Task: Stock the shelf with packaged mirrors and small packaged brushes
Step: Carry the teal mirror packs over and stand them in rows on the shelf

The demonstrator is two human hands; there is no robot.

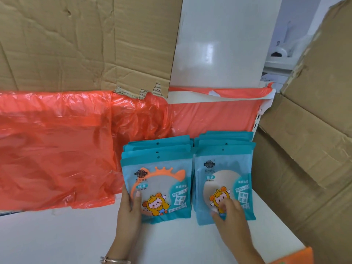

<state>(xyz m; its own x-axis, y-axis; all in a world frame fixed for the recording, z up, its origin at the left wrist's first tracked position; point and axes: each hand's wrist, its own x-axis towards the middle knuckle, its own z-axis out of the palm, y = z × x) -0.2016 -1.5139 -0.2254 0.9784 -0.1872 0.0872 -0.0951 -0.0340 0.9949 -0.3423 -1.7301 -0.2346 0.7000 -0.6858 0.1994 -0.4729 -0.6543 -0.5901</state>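
Two rows of teal packaged mirrors stand side by side on the white shelf [80, 233], leaning back. The front pack of the left row [163, 187] shows an orange-rimmed mirror; the front pack of the right row [226, 180] shows a pale round mirror. My left hand [129, 212] grips the left edge of the left front pack, thumb across its face. My right hand [230, 212] presses its fingertips on the lower face of the right front pack; it is slightly blurred. No brushes are in view.
Crumpled orange plastic sheeting [57, 149] covers the shelf's back wall to the left. A torn cardboard sheet [85, 44] hangs above it. A large cardboard box [308, 149] stands against the shelf's right end. An orange item [293, 258] sits at the shelf's front right corner.
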